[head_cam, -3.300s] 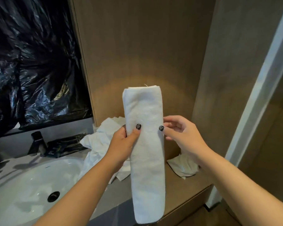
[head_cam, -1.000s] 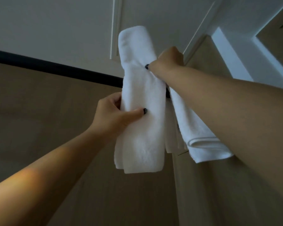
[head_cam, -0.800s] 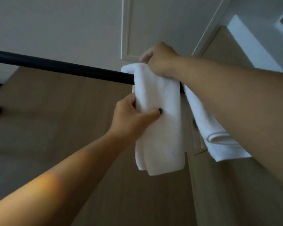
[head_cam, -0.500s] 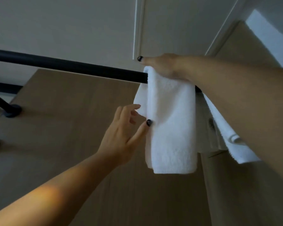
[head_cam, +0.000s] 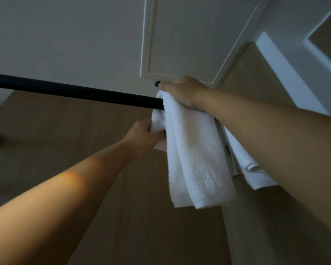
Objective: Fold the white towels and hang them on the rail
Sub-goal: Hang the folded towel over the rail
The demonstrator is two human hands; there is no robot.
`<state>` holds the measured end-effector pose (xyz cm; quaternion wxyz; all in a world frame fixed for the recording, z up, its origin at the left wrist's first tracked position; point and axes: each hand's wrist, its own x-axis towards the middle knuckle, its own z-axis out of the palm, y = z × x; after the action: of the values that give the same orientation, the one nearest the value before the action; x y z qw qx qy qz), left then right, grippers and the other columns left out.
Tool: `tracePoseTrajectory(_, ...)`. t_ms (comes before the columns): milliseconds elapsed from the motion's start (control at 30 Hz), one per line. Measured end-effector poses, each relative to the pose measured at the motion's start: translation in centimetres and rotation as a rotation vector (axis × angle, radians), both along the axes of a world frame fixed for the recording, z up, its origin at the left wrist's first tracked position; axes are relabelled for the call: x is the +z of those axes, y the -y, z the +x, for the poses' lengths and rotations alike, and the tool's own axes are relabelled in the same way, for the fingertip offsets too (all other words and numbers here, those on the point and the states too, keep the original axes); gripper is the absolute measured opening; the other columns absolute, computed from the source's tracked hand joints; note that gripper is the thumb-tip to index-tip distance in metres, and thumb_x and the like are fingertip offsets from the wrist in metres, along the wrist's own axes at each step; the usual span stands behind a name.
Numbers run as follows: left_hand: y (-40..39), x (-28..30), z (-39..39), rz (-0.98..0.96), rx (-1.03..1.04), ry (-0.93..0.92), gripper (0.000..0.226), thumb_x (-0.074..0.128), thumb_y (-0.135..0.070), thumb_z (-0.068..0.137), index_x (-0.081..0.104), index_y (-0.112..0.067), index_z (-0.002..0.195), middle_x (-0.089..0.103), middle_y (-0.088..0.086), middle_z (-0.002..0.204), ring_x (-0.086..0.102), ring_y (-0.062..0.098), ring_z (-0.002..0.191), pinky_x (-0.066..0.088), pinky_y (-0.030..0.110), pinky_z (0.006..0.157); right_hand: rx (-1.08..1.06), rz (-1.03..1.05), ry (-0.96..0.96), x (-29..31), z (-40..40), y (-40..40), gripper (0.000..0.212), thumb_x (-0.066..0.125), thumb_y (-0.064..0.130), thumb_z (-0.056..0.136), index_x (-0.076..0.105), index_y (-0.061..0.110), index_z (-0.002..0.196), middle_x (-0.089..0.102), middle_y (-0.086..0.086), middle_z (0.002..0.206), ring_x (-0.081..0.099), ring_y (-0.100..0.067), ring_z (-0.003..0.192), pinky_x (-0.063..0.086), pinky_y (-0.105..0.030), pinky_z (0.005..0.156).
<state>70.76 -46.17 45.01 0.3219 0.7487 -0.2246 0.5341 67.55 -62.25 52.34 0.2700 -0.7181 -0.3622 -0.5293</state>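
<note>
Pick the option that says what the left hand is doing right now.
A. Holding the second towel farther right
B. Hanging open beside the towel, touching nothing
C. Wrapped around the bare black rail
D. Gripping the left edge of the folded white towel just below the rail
D: the left hand has its fingers curled round the left edge of the folded white towel just under the black rail, while the right hand rests on the towel's top.

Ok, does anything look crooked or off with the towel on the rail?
Slightly. The towel is draped over the rail, but its left edge is bunched in the left hand, and its bottom layers hang uneven. The right hand presses its top.
</note>
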Motion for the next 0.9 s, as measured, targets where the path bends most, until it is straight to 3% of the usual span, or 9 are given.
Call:
tracePoseTrajectory(67, 0.3, -1.4, -0.3, -0.012, -0.087, -0.031, 0.019, 0.069, -0.027, 0.09, 0.069, -0.015, 0.105, 0.073, 0.0, 0.096, 0.07, 0.011, 0.083, 0.055, 0.02, 0.066, -0.012, 0.016, 0.085, -1.5, 0.5, 0.7, 0.048, 0.044, 0.065, 0.085, 0.067, 0.025, 0.071, 0.065, 0.007, 0.079, 0.062, -0.019, 0.081, 0.046, -0.032, 0.072)
tracePoseTrajectory(133, 0.7, -3.0, -0.7, -0.054, -0.194, -0.07, 0.021, 0.069, -0.021, 0.09, 0.068, -0.012, 0.109, 0.073, 0.006, 0.102, 0.071, 0.019, 0.091, 0.06, 0.038, 0.082, 0.042, 0.046, 0.108, -2.8, 0.5, 1.4, 0.052, 0.041, 0.061, 0.088, 0.07, 0.018, 0.093, 0.07, 0.004, 0.094, 0.063, -0.018, 0.093, 0.048, -0.034, 0.088)
tracePoseTrajectory(233, 1.5, -4.9, -1.5, -0.136, -0.318, -0.093, 0.021, 0.065, -0.013, 0.093, 0.067, -0.007, 0.113, 0.072, 0.014, 0.107, 0.07, 0.029, 0.099, 0.055, 0.053, 0.092, 0.141, 0.092, 0.097, -4.3, 0.0, 2.1, 0.033, 0.047, 0.047, 0.096, 0.069, 0.025, 0.104, 0.069, 0.008, 0.108, 0.06, -0.014, 0.107, 0.043, -0.027, 0.088)
tracePoseTrajectory(300, 2.1, -5.6, -1.9, -0.163, -0.429, -0.103, 0.018, 0.06, -0.002, 0.093, 0.068, -0.002, 0.109, 0.073, 0.014, 0.101, 0.071, 0.027, 0.092, 0.057, 0.05, 0.089, 0.09, 0.083, 0.11, -4.9, -0.1, 2.1, 0.039, 0.051, 0.046, 0.095, 0.061, 0.027, 0.128, 0.06, 0.006, 0.13, 0.052, -0.014, 0.124, 0.036, -0.025, 0.098)
tracePoseTrajectory(367, 2.6, -6.4, -2.3, -0.211, -0.603, -0.124, 0.02, 0.055, 0.009, 0.087, 0.068, -0.001, 0.097, 0.073, 0.006, 0.079, 0.071, 0.015, 0.073, 0.059, 0.035, 0.069, -0.029, 0.064, 0.156, -5.8, -0.2, 1.7, 0.056, 0.054, 0.054, 0.091, 0.05, 0.026, 0.14, 0.05, 0.002, 0.144, 0.043, -0.017, 0.132, 0.033, -0.032, 0.108)
tracePoseTrajectory(433, 3.2, -7.4, -2.8, -0.26, -0.767, -0.168, 0.022, 0.055, 0.01, 0.082, 0.068, 0.0, 0.097, 0.075, 0.006, 0.079, 0.073, 0.014, 0.072, 0.057, 0.024, 0.064, -0.09, 0.058, 0.201, -6.6, -0.5, 1.4, 0.066, 0.054, 0.061, 0.087, 0.046, 0.027, 0.143, 0.046, 0.002, 0.147, 0.041, -0.019, 0.134, 0.034, -0.039, 0.11)
tracePoseTrajectory(600, 3.9, -9.0, -3.0, -0.492, -0.953, -0.218, 0.022, 0.047, 0.009, 0.093, 0.063, 0.001, 0.107, 0.076, 0.014, 0.094, 0.075, 0.024, 0.085, 0.059, 0.026, 0.066, -0.107, 0.075, 0.18, -6.8, -1.6, 1.4, 0.059, 0.054, 0.057, 0.09, 0.05, 0.027, 0.14, 0.049, 0.001, 0.145, 0.043, -0.019, 0.134, 0.035, -0.036, 0.109)
tracePoseTrajectory(800, 4.6, -8.9, -5.3, -0.564, -0.832, -0.253, 0.023, 0.043, 0.003, 0.095, 0.064, 0.002, 0.105, 0.074, 0.019, 0.101, 0.074, 0.027, 0.088, 0.062, 0.035, 0.075, -0.151, 0.234, 0.264, -8.3, -1.6, 0.6, 0.038, 0.04, 0.019, 0.099, 0.058, 0.021, 0.132, 0.056, -0.002, 0.135, 0.048, -0.021, 0.127, 0.042, -0.038, 0.103)
tracePoseTrajectory(900, 5.2, -8.1, -7.0, -0.599, -0.862, -0.272, 0.032, 0.041, -0.019, 0.099, 0.066, -0.003, 0.112, 0.076, 0.017, 0.094, 0.075, 0.029, 0.082, 0.062, 0.042, 0.075, -0.049, 0.354, 0.213, -10.2, -1.2, 0.5, 0.042, 0.041, 0.009, 0.097, 0.057, 0.019, 0.134, 0.052, -0.002, 0.14, 0.045, -0.019, 0.131, 0.036, -0.032, 0.109)
